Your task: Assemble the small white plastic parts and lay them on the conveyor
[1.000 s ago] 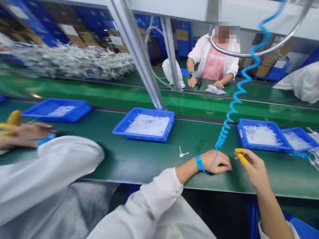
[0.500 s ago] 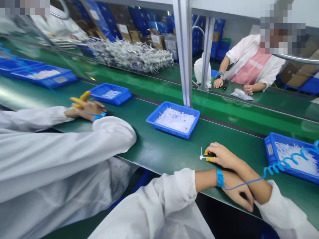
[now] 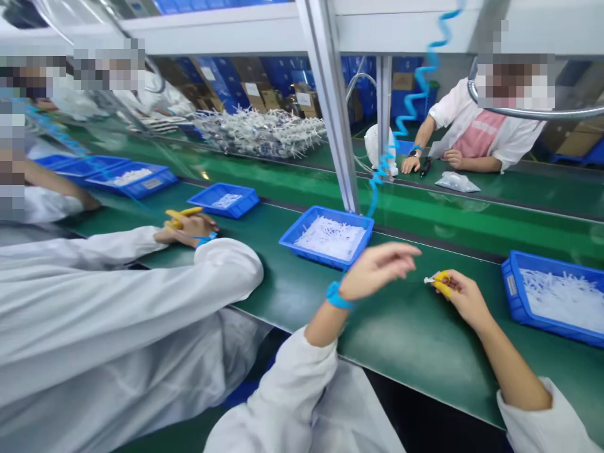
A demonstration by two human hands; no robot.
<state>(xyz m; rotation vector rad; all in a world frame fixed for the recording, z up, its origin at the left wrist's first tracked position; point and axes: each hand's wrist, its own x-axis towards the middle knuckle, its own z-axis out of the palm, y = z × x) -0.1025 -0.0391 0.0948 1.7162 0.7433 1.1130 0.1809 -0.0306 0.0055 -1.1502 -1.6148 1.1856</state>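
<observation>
My left hand (image 3: pixel 377 269) is raised over the bench beside a blue tray (image 3: pixel 325 259) of thin white pieces. Its fingers stretch to the right with nothing visible in them, and a blue wrist strap (image 3: pixel 338 296) circles the wrist. My right hand (image 3: pixel 467 302), yellow finger covers on its thumb and forefinger, pinches a small white plastic piece (image 3: pixel 428 280) just above the green surface. The piece points toward my left hand; its exact kind is too small to make out.
To the right stands another blue tray (image 3: pixel 514 289) of white strips. A coiled blue cord (image 3: pixel 406 119) hangs by the metal post (image 3: pixel 325 94). At my left a co-worker's white sleeve (image 3: pixel 226 267) reaches over the bench. Across the green partition sits a person (image 3: pixel 491 135).
My left hand has swung up and left from beneath my right forearm, and its fingers have extended. My right hand has shifted right with the white piece. The view has tilted slightly.
</observation>
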